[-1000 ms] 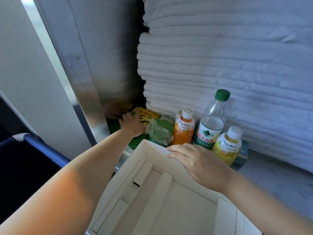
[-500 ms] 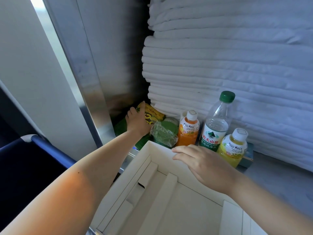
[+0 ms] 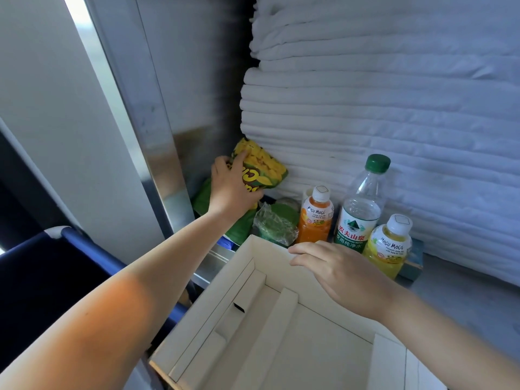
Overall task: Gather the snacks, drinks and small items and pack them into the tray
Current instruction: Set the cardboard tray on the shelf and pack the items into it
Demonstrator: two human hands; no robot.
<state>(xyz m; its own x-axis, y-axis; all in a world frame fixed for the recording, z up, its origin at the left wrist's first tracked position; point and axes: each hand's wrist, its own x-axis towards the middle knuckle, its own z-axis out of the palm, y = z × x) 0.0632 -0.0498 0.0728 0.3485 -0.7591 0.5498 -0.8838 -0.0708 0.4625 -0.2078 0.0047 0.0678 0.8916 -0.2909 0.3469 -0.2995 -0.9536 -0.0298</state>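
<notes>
- The lower part of the snack bag (image 3: 263, 168) is hidden behind the left hand (image 3: 233, 190), by which it is grasped along its left edge. It is a crinkled yellow and green foil pack, held tilted at the back left corner of the grey surface (image 3: 464, 299), its top near the stacked white linen (image 3: 394, 108).
- A flat green packet (image 3: 242, 229) beneath that hand is mostly covered, and its print cannot be read.
- A green round item in clear crumpled wrap (image 3: 277, 226) is seen just beyond the tray's far rim; what it is cannot be told.
- The white cardboard tray (image 3: 270, 250), with folded dividers inside, is cut off by the bottom edge.
- The right hand (image 3: 337, 271) is laid on the far rim with fingers nearly straight and nothing clasped.
- Behind that rim three plastic bottles are stood: an orange Mogu Mogu bottle (image 3: 315, 218), a clear green-capped water bottle (image 3: 360, 209) and a yellow Mogu Mogu bottle (image 3: 389, 249).
- A small teal box (image 3: 413, 260) is largely hidden behind the yellow one.
</notes>
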